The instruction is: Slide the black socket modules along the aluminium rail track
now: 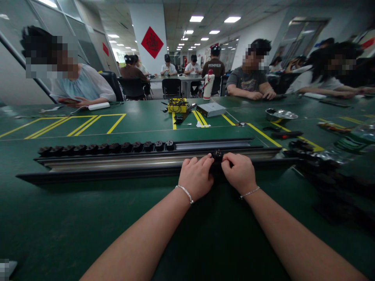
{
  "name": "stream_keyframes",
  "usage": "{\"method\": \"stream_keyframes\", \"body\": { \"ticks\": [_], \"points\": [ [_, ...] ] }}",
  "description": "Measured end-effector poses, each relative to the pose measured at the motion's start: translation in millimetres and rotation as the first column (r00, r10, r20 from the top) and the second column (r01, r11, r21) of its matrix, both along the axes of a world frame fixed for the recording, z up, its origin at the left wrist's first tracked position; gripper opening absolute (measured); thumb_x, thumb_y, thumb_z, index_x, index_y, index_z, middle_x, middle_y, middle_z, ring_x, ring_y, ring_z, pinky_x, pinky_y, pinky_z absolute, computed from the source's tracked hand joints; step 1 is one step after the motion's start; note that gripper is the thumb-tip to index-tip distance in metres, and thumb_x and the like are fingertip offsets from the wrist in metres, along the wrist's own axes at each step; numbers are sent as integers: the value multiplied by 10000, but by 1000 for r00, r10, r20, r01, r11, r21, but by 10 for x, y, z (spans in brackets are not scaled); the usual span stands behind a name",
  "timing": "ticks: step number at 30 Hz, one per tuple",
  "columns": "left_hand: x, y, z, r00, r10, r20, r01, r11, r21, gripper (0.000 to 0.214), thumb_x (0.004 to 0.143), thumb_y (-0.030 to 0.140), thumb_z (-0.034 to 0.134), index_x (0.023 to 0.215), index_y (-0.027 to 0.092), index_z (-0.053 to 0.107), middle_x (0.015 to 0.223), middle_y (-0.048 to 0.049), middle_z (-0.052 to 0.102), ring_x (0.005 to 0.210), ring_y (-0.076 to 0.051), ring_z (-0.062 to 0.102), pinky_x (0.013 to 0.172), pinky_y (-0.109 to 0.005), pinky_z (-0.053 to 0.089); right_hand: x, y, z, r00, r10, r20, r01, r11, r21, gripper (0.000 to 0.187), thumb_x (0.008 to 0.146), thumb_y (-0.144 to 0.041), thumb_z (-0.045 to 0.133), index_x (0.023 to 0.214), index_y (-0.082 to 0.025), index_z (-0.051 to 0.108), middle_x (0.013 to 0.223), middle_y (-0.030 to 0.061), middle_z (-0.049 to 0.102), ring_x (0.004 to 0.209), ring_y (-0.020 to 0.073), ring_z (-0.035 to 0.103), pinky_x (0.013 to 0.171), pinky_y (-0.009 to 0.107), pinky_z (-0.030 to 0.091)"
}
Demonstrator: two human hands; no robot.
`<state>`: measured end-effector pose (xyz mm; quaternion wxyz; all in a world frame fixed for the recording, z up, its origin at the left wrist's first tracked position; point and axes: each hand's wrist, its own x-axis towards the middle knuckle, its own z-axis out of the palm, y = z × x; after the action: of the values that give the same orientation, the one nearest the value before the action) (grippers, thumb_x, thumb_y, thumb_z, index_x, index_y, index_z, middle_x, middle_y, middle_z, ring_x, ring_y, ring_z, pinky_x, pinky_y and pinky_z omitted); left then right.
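Observation:
A small black socket-like module (217, 154) is between my two hands, above the front part of the long rails. My left hand (196, 177) pinches at its left side, thumb and fingertips drawn together. My right hand (240, 172) is curled shut against its right side. Under the hands lies a long metal rail (117, 162) with black edges, and a black strip (88, 174) runs along its front. On the rail behind, a row of similar black modules (126, 146) fills the left part; its right part shows a bare channel (213, 144).
Loose black parts (325, 171) are heaped at the right beside a plastic bottle (357, 138). Farther back are a metal bowl (281, 114), a grey box (211, 109), a yellow box with cables (177, 105) and a white bottle (208, 86). Several people sit around the green table (88, 218).

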<state>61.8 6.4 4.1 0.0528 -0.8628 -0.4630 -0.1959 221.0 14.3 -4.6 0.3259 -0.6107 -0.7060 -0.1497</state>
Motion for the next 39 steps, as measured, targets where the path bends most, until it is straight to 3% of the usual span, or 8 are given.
{"method": "stream_keyframes", "body": {
  "ticks": [8, 13, 39],
  "points": [
    [-7, -24, 0, 1000, -8, -15, 9, 1000, 16, 475, 741, 279, 511, 1204, 251, 410, 1333, -9, 435, 994, -206, 488, 855, -392, 356, -6, 20, -31, 999, -35, 1, 35, 999, 22, 181, 716, -188, 410, 599, -205, 547, 585, 4, 566, 600, 153, 486, 639, 271, 320],
    [8, -19, -29, 996, -85, -2, 85, 995, 45, 470, 755, 260, 486, 1211, 186, 403, 1317, -52, 450, 1098, -198, 446, 966, -365, 291, -9, 22, -46, 999, -42, 0, 42, 998, 42, 183, 719, -189, 409, 601, -205, 548, 583, 6, 566, 602, 154, 486, 648, 274, 322],
    [17, 0, -43, 996, -81, 26, 80, 996, 35, 448, 754, 265, 478, 1191, 208, 403, 1301, 6, 475, 992, -195, 481, 838, -361, 356, 13, 34, -53, 996, -85, -2, 85, 994, 68, 178, 707, -176, 425, 575, -196, 544, 548, 8, 538, 596, 149, 457, 683, 284, 317]
  ]
}}
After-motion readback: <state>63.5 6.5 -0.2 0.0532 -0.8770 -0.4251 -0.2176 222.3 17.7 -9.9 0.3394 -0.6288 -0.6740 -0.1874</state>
